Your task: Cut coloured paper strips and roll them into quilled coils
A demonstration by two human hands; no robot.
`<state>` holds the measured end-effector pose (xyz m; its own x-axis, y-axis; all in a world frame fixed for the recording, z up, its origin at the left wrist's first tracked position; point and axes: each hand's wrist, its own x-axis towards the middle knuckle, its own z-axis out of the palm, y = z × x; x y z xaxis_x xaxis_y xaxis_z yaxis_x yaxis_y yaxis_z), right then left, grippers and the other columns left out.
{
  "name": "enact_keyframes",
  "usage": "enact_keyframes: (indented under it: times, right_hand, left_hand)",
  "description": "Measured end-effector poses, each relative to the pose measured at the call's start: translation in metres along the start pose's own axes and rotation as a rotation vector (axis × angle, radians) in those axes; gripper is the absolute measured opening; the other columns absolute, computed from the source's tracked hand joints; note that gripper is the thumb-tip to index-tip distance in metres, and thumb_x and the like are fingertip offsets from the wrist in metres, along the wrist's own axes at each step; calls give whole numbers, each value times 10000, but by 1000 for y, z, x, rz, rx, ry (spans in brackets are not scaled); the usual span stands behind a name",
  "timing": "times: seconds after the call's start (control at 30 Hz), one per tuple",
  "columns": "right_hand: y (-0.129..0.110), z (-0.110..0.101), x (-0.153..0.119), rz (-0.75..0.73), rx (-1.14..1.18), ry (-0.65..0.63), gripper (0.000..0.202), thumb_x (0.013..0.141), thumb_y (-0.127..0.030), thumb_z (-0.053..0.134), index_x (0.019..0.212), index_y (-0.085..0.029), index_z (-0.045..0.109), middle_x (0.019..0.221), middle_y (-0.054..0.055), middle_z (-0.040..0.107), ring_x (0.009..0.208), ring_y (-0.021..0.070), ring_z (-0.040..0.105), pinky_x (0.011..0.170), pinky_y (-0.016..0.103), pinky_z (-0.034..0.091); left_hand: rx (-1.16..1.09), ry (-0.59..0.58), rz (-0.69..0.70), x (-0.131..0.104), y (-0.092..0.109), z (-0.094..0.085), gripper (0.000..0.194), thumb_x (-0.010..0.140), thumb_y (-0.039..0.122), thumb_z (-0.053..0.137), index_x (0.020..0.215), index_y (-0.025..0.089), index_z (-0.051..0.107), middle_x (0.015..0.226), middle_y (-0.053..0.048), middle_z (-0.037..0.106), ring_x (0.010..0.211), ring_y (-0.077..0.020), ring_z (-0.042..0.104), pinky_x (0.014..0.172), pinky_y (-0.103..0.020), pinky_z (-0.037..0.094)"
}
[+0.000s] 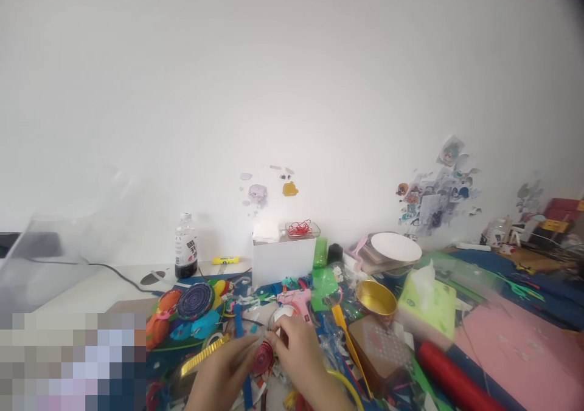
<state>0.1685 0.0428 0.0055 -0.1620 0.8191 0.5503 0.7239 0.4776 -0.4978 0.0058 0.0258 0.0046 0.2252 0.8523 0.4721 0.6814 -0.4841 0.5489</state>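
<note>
My left hand (230, 365) is closed, with its fingertips at the left edge of a small red coiled disc (263, 360). My right hand (295, 351) is bent into a pinch at the disc's upper edge; what lies between its thumb and finger is too small to make out. Just beyond my hands, a pink glue gun (295, 301) lies on the cluttered table. A gold ribbed strip (204, 355) is by my left hand. To the left sits a colourful craft piece with a dark blue coiled disc (195, 301).
A bottle of dark liquid (186, 247) and a white box (283, 262) stand near the wall. On the right are a gold tin (376, 298), a green tissue pack (427, 304), a red roll (456, 379), pink sheets (524, 350) and a white plate (396, 247).
</note>
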Motion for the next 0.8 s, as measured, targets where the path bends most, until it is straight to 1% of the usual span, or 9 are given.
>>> enact_keyframes:
  times: [0.1,0.17,0.27,0.37,0.47,0.53,0.57,0.7,0.8]
  right_hand:
    - [-1,2,0,-72,186,10,177,844,-195,467,689,-180,552,652,-9,594,612,119,525,540,199,288]
    - [-2,5,-1,-92,212,37,235,855,-202,431,640,-173,522,610,-10,567,572,113,499,519,200,279]
    - [-4,9,-4,-125,155,65,266,848,-222,429,592,-172,484,570,-12,532,548,115,471,503,214,252]
    - [-5,10,-6,-170,88,46,281,858,-230,416,589,-177,481,563,-12,520,548,119,465,500,223,244]
    - [-7,7,-7,-206,54,83,247,882,-231,364,715,-189,542,643,4,561,601,136,494,527,227,278]
    - [-8,4,-7,-248,33,150,241,893,-227,330,817,-189,555,701,21,572,646,152,503,559,237,303]
    - [-8,3,-7,-281,16,174,244,896,-226,323,830,-188,554,708,26,568,654,157,499,568,243,309]
    - [-11,0,-9,-411,-103,213,275,900,-214,329,728,-187,542,657,25,543,605,160,465,540,261,295]
    - [-12,5,-9,-396,-146,246,313,906,-197,316,686,-184,537,626,23,537,571,158,460,513,263,295]
  left_hand:
    - [-36,27,-24,0,-1,0,246,785,376,492,886,238,669,877,-12,726,806,-189,663,693,-206,514]
    - [-46,45,-45,1,0,1,252,774,383,500,873,220,666,873,-33,720,809,-205,656,700,-239,518]
    - [-84,32,-44,2,5,1,249,778,374,495,865,204,654,870,-53,703,817,-209,640,714,-270,513]
    - [-164,-19,-27,3,12,2,259,801,368,460,786,189,647,770,-49,690,732,-190,630,668,-264,508]
    - [-246,-15,-69,4,15,4,316,806,402,437,701,174,630,682,-41,674,644,-177,616,606,-250,502]
    - [-262,23,-111,4,13,5,319,791,427,450,712,175,629,691,-41,676,660,-186,618,619,-255,503]
    - [-258,41,-134,4,12,6,313,782,435,460,725,177,628,707,-42,680,681,-193,621,634,-260,504]
    - [-213,66,-193,1,9,6,303,773,442,470,792,181,623,806,-56,691,778,-215,627,702,-277,501]
    - [-171,62,-204,0,10,6,312,783,440,448,825,180,616,850,-69,689,813,-219,628,733,-285,497]
